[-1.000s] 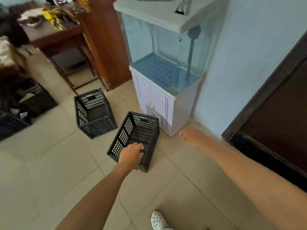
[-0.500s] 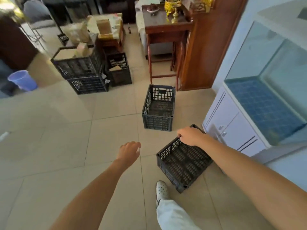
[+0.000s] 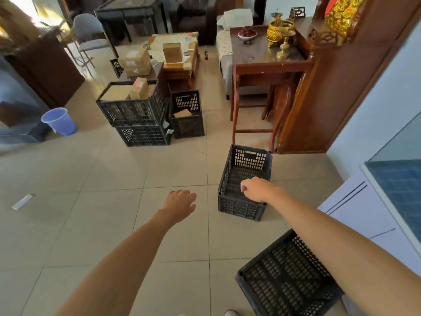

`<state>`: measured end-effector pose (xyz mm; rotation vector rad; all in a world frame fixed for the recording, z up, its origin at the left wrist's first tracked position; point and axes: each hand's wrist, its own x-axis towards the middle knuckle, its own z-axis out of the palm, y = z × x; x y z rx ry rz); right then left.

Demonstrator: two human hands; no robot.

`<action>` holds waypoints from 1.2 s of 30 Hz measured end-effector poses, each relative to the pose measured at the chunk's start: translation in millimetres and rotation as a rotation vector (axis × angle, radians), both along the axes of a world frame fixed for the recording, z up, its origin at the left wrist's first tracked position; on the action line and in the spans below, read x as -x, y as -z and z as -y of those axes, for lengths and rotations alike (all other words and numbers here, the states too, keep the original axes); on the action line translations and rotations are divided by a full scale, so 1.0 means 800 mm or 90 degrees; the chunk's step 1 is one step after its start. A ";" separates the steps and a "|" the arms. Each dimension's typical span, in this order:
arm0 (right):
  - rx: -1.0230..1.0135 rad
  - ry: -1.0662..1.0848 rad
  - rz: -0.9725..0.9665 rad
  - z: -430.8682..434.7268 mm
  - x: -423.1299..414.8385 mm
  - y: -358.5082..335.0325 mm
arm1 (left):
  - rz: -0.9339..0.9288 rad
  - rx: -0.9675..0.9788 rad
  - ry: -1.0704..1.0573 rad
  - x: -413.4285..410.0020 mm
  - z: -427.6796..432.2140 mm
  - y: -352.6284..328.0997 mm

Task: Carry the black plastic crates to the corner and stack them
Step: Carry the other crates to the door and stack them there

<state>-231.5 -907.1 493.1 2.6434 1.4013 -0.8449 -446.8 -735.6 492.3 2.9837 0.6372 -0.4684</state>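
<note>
The right hand was curled into a loose fist above the near rim of an empty black crate standing upright on the tiled floor; whether the fingers actually gripped the rim could not be told. The left hand hung open over bare tile just left of that crate, fingers spread and holding nothing.

A second empty crate sat on the floor close to the person, at the lower right, partly hidden under the right forearm and just beside a white cabinet that carried a glass tank.

Farther back, two more crates were stacked, the upper one loaded with cardboard boxes, and another stack of crates stood just to their right. A blue plastic bin was on the floor to the left, and a wooden tabletop beyond the first crate held brass vessels.
</note>
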 end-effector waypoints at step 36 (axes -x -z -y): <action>0.073 0.606 -0.145 -0.159 -0.347 0.188 | -0.198 0.085 0.373 -0.591 -0.328 0.142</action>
